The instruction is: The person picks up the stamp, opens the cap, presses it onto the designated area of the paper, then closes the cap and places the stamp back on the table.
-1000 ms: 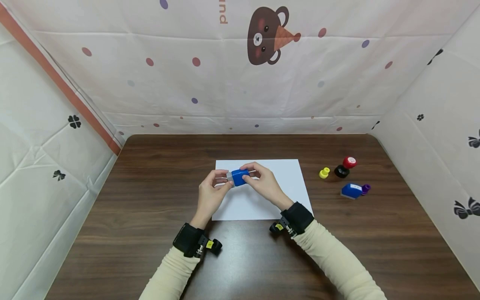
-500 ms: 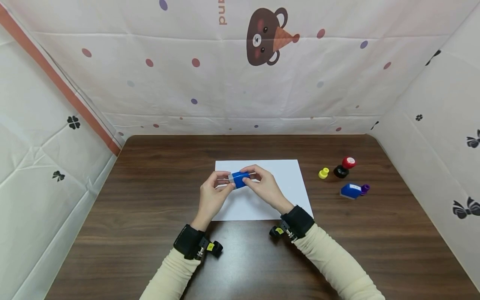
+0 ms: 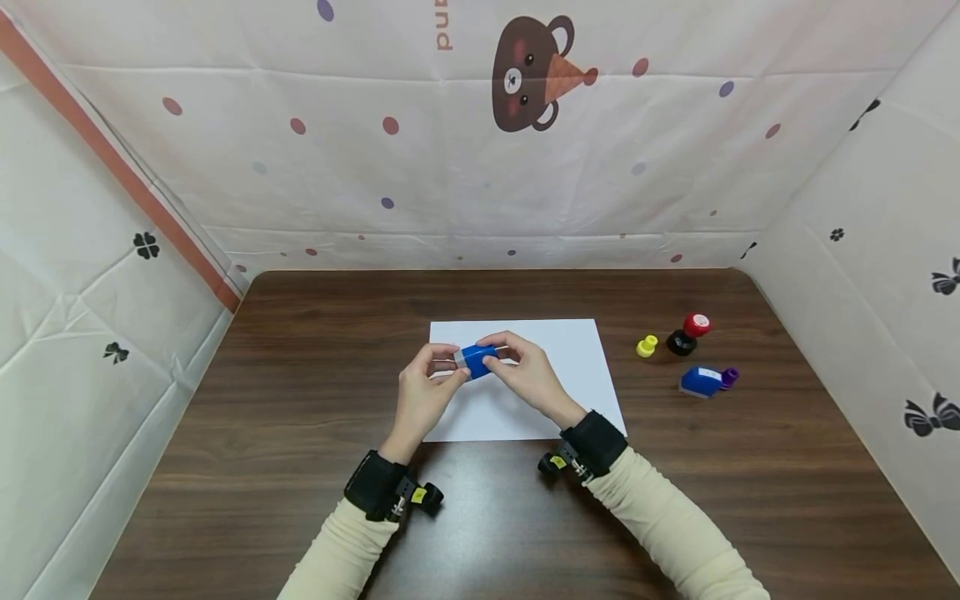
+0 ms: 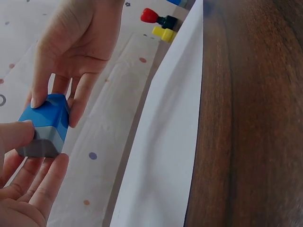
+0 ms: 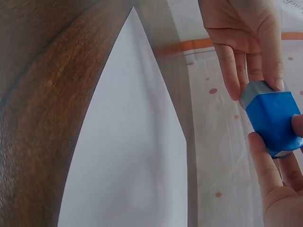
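From the head view, the left hand (image 3: 422, 398) and the right hand (image 3: 531, 377) both pinch one small blue block (image 3: 477, 360), up over the white paper (image 3: 566, 354) on the brown surface (image 3: 322, 375). In the left wrist view, the left hand pinches its grey end (image 4: 41, 147). In the right wrist view, the right hand grips the blue end (image 5: 272, 118). It looks light, hard and smooth, so it may slip; the flat sides seem good to hold.

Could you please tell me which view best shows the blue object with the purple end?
The head view: the blue object with the purple end appears whole, unobstructed. The left wrist view catches only a blue sliver, apparently of it, at the top edge; the right wrist view lacks it.
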`<state>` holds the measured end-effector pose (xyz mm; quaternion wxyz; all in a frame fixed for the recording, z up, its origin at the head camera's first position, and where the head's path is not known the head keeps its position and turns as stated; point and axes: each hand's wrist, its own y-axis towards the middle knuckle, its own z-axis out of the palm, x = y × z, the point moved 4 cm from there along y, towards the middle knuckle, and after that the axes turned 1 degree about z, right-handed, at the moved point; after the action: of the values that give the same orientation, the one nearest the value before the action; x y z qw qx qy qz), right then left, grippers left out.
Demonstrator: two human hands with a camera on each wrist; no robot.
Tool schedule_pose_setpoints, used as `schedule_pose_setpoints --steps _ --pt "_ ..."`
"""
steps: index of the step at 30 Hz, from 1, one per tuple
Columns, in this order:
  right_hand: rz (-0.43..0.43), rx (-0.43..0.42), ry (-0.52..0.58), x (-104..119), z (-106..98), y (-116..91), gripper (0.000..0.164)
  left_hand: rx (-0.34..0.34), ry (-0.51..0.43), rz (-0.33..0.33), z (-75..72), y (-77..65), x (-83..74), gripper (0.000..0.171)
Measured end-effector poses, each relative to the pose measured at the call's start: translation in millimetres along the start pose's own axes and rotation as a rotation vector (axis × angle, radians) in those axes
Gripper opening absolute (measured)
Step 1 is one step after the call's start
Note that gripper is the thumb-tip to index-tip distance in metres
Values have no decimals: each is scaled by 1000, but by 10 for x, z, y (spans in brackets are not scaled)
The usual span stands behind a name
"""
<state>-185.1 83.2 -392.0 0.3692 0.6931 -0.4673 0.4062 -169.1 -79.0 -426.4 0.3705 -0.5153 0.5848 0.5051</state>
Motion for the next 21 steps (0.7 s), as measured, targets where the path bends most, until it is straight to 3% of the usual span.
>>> schedule_pose_setpoints --steps 8,14,21 --pt "-42 16 -13 -243 20 75 24 61 32 -3 -34 16 8 32" --pt "-156 32 -103 -218 14 60 23 103 122 95 -42 27 -20 36" --pt "-299 81 -187 -151 47 37 25 142 297 192 -25 48 -93 40"
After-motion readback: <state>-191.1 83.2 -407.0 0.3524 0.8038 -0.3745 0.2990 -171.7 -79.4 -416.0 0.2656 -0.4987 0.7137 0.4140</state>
